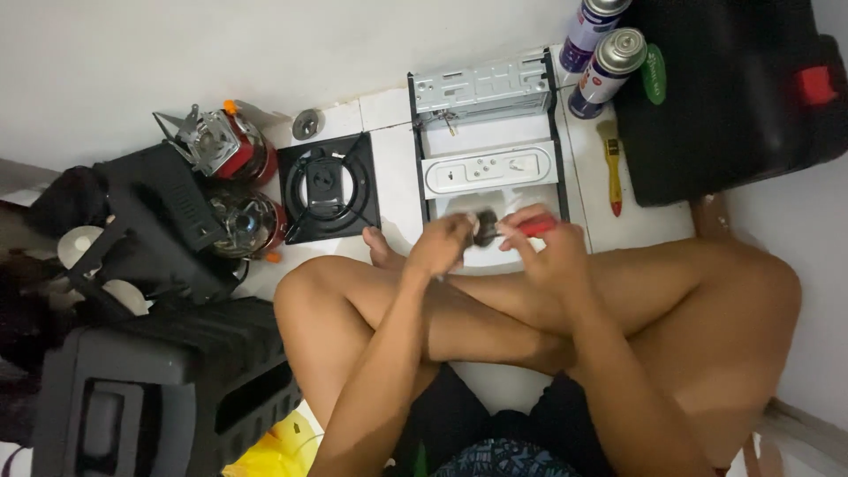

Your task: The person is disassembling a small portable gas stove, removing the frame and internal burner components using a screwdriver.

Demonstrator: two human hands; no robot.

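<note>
Metal chassis (pixel 484 132) lies on the floor (pixel 389 190) directly ahead of the crossed legs (pixel 530 309). Single-burner stove (pixel 329 187) sits just left of it; two gas canisters (pixel 238 185) lie further left, beside a plastic stool (pixel 159 389). Two spray cans (pixel 601 53) stand right of the chassis, a brush (pixel 612 168) near them, a case (pixel 733 88) beyond.
</note>
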